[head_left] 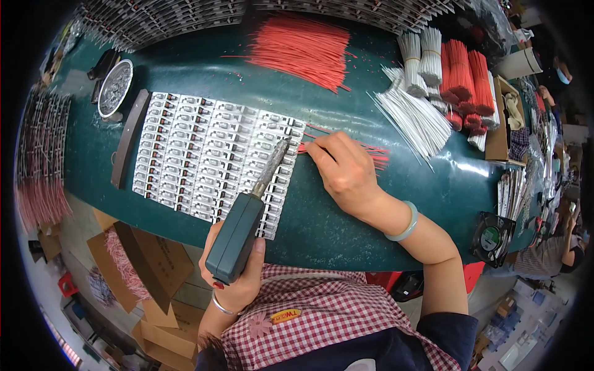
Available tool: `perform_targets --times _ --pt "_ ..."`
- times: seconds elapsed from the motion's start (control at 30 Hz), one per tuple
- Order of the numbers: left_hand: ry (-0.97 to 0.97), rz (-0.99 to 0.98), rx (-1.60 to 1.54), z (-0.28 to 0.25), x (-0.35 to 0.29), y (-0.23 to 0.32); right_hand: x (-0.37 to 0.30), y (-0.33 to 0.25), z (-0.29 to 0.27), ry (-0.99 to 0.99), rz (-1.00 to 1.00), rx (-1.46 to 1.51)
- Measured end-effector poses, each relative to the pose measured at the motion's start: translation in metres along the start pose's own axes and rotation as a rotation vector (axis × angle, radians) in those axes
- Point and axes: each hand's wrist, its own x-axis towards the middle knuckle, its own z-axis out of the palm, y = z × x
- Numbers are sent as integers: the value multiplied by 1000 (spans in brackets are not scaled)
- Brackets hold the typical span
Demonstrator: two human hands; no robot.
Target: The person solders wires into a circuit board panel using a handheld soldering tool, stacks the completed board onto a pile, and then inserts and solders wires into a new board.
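Observation:
My left hand (pixel 246 279) is wrapped round a dark green soldering gun (pixel 235 238), its metal tip pointing up and right. The tip reaches over the right-hand column of a panel of small silver metal parts (pixel 234 145), set in several columns on the green table. At the panel's right edge, the thumb and forefinger of my right hand (pixel 349 176) pinch the end of a thin red wire (pixel 302 148). More red wires (pixel 378 156) lie beneath and beyond that hand. Whether the gun's tip touches a part, I cannot tell.
A brown bar (pixel 131 139) and a round dish (pixel 116 88) sit left of the panel. Loose red wires (pixel 300 49) and white wires (pixel 417 120) are piled farther back. Bundled wires (pixel 458 71) stand at the back right; a small fan (pixel 493 238) is at the right edge.

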Motion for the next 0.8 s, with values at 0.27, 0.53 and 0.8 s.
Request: perform_targets --times 0.27,0.53,0.8 --pt "-14 9 -7 -2 -3 1 -5 -9 -6 8 20 68" --pt "-60 -38 -22 0 -5 -2 -7 -6 -2 -9 -38 37" --pt "-54 -6 -9 3 -3 1 -4 -9 -2 0 -46 5"
